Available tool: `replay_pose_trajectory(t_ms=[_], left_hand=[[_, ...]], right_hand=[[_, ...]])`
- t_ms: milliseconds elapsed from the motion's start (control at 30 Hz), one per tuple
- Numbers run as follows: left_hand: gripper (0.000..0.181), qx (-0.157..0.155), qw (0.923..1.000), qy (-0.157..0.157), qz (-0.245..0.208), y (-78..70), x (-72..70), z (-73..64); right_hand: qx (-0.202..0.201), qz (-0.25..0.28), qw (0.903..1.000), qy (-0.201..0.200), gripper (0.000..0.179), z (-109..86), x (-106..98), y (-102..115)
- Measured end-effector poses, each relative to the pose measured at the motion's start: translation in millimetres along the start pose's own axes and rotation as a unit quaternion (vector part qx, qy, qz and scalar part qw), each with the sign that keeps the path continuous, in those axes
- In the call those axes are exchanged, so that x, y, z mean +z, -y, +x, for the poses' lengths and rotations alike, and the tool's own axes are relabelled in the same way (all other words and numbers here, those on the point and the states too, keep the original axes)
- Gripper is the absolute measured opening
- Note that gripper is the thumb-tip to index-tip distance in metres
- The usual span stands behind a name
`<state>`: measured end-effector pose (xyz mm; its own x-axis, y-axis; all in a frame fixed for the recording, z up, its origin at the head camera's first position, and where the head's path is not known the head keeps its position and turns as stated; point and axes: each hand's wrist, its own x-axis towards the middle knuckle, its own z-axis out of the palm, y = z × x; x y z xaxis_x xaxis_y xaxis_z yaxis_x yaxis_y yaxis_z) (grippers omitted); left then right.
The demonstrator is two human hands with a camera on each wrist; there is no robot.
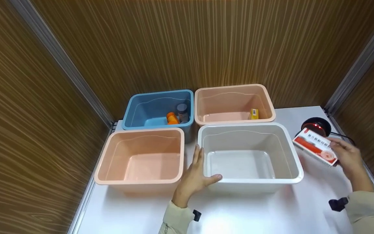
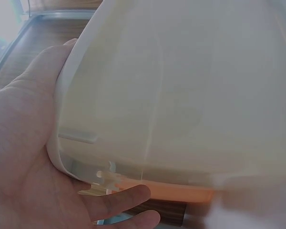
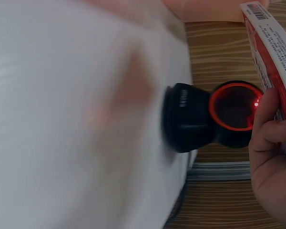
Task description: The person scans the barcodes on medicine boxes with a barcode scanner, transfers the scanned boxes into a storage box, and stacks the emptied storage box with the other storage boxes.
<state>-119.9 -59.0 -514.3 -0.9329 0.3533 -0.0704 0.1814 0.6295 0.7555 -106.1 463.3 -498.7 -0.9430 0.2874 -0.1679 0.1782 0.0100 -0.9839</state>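
On the right, my right hand (image 1: 346,155) grips a white and red medicine box (image 1: 316,147) by its right end. The box is held up before a black barcode scanner (image 1: 324,123) with a glowing red ring. In the right wrist view, the box (image 3: 272,52) shows a barcode at one end, and the scanner (image 3: 190,117) stands on the table beside it. My left hand (image 1: 193,177) rests at the near left corner of the white bin (image 1: 255,180), thumb over the rim and fingers straight along its side. The left wrist view shows that hand (image 2: 28,143) against the bin's wall (image 2: 181,95).
A peach bin (image 1: 138,182) stands left of the white one. Behind are a blue bin (image 1: 159,94) with an orange bottle (image 1: 172,118) and a dark-capped bottle (image 1: 182,112), and another peach bin (image 1: 229,87) with a yellow box (image 1: 254,114). Wood-patterned panels (image 1: 187,48) enclose the table.
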Motion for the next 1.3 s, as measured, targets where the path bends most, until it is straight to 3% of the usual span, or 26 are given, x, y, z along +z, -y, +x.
replay_pose_trajectory(t_ms=[200,367,500,633,833,1067,1300], left_hand=[[0.124,0.004,1.0,-0.002,0.0,0.3,0.6,-1.3],[0.123,0.004,1.0,-0.002,-0.003,0.6,0.4,-1.7],[0.122,-0.001,1.0,-0.003,-0.003,0.3,-0.2,-1.5],[0.123,-0.001,1.0,-0.004,0.004,-0.2,0.2,-1.2],[0.123,0.002,1.0,-0.006,0.004,-0.3,1.1,-1.1],[0.123,0.01,0.9999,-0.004,0.002,-0.7,1.4,-0.6],[0.123,0.005,1.0,-0.003,0.004,-0.7,0.6,-1.0]], right_hand=[[-0.067,0.06,0.9958,0.015,0.024,1.3,13,47],[-0.151,0.049,0.9864,0.042,0.028,5.7,42,83],[-0.193,0.029,0.9787,0.064,0.03,11.1,71,109],[-0.197,-0.063,0.9755,0.074,0.032,16.2,96,132],[-0.213,-0.18,0.9564,0.087,0.039,23.8,135,150],[-0.205,-0.264,0.9377,0.093,0.045,33.6,178,164],[-0.194,-0.313,0.9238,0.104,0.05,47.5,214,168]])
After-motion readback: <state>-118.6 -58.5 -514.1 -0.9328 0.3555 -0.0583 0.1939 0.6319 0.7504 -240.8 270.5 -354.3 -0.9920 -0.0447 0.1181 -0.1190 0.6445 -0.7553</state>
